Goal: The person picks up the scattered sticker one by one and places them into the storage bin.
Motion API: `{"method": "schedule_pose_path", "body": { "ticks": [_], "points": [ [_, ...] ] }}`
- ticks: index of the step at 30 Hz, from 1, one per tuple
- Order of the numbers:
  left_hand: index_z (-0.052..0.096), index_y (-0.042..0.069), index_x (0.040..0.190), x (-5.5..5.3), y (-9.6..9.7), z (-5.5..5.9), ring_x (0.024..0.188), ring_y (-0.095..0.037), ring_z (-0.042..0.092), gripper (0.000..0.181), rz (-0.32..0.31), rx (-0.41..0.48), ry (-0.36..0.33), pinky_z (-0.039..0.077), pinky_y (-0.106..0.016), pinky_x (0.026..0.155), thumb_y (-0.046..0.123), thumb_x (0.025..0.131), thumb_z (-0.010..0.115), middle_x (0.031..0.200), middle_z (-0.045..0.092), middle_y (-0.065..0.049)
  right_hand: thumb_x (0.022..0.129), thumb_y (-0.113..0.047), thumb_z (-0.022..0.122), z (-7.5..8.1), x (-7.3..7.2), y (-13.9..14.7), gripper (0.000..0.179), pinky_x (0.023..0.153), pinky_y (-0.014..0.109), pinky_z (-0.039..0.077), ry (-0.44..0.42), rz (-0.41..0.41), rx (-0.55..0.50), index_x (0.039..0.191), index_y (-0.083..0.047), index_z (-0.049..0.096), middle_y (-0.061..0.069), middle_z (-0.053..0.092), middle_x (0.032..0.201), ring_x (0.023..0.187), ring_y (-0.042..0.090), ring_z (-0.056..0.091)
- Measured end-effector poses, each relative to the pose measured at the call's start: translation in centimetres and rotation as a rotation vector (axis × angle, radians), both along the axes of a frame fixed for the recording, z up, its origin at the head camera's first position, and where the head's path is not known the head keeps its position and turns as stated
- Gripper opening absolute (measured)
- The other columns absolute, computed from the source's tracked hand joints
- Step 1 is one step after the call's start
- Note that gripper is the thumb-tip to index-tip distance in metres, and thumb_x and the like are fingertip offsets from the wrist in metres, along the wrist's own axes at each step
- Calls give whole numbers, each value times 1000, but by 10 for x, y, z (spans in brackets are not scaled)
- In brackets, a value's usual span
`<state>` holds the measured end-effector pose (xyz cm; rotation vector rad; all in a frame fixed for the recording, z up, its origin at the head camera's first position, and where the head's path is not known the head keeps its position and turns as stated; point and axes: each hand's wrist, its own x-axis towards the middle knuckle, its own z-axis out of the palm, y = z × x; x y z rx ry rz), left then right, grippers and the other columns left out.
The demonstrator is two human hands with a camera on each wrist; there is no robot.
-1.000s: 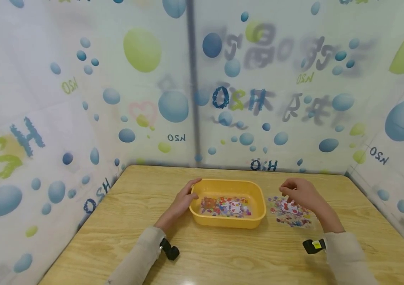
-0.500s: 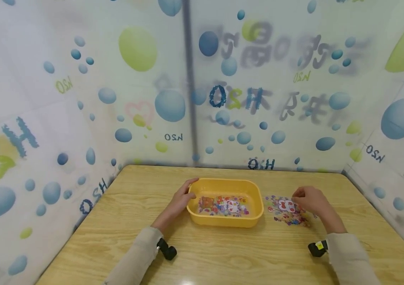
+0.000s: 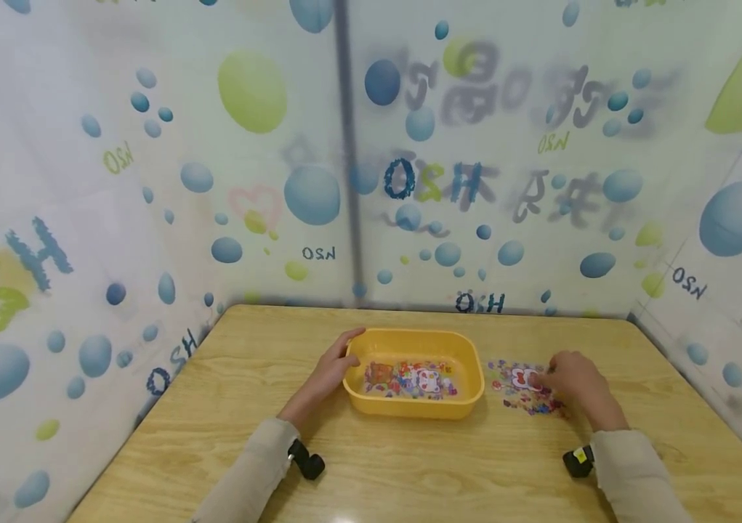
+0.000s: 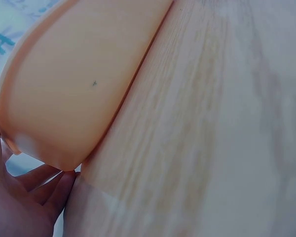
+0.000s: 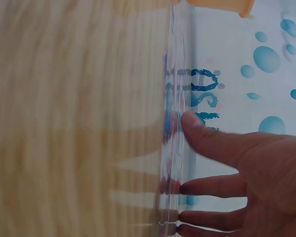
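Note:
A yellow plastic basin (image 3: 413,408) stands on the table, with my left hand (image 3: 328,370) gripping its left end. The thumb lies over the rim, and in the left wrist view the fingers (image 4: 52,190) support the outside wall near its base. Inside lie clear, colourful picture packets (image 3: 410,380), one showing a bear and another a white cat face. To the right of the basin, a similar clear packet (image 3: 517,396) lies flat on the table. My right hand (image 3: 576,381) touches its right part, thumb and fingertips spread apart; the fingers look straight in the right wrist view.
The wood-grain table (image 3: 410,465) meets a pale curtain (image 3: 527,240) with blue and green bubble prints along its back edge. Similar sheets rise on the left and right sides. A small black camera is strapped to each wrist.
My right hand has come down from above the packet's top edge to its right part, the thumb now over the cat face. The left hand keeps its grip on the basin.

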<state>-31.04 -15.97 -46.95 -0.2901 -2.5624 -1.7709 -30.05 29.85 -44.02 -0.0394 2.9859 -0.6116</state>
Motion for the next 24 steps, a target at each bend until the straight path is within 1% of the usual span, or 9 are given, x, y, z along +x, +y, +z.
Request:
{"method": "schedule_pose_path", "body": {
  "ticks": [1, 4, 12, 15, 20, 24],
  "points": [
    [48, 24, 155, 0, 0, -1, 154, -39, 34, 63, 1, -3, -3, 28, -61, 123, 9, 94, 54, 166, 40, -9, 91, -35, 75, -1, 1, -1, 36, 61, 34, 43, -3, 0, -3, 84, 0, 70, 9, 63, 77, 68, 22, 54],
    [47, 24, 156, 0, -1, -2, 155, -40, 32, 63, 3, -13, -1, 27, -62, 123, 10, 94, 54, 166, 39, -10, 92, -33, 74, -2, 3, -4, 32, 59, 33, 41, 8, 7, -1, 79, -4, 68, 5, 60, 73, 65, 20, 53],
    [45, 24, 157, -1, -2, 0, 156, -38, 31, 64, 4, -30, -4, 27, -61, 124, 10, 96, 52, 167, 37, -10, 94, -29, 72, 0, 3, -6, 30, 57, 32, 40, 7, 18, 29, 75, -6, 66, 5, 57, 69, 62, 19, 52],
    [44, 25, 157, -2, -1, 0, 155, -38, 32, 63, 2, -37, -1, 28, -60, 124, 11, 96, 51, 167, 37, -10, 94, -27, 71, 0, 3, -6, 30, 56, 32, 40, 6, 18, 35, 73, -6, 66, 5, 56, 68, 61, 19, 52],
    [44, 26, 157, -1, 0, 1, 156, -38, 31, 64, -4, -38, -2, 27, -61, 124, 11, 96, 52, 168, 37, -9, 93, -26, 72, 0, 5, -6, 31, 55, 31, 37, 20, 21, 30, 69, -8, 64, 3, 51, 63, 59, 18, 48],
    [42, 21, 159, 1, 0, 0, 156, -39, 28, 64, -9, -25, 0, 25, -62, 124, 11, 97, 52, 168, 35, -11, 93, -26, 73, -1, 6, -7, 31, 55, 32, 35, 22, 15, 27, 70, -7, 63, 3, 49, 64, 61, 18, 47]
  ]
}}
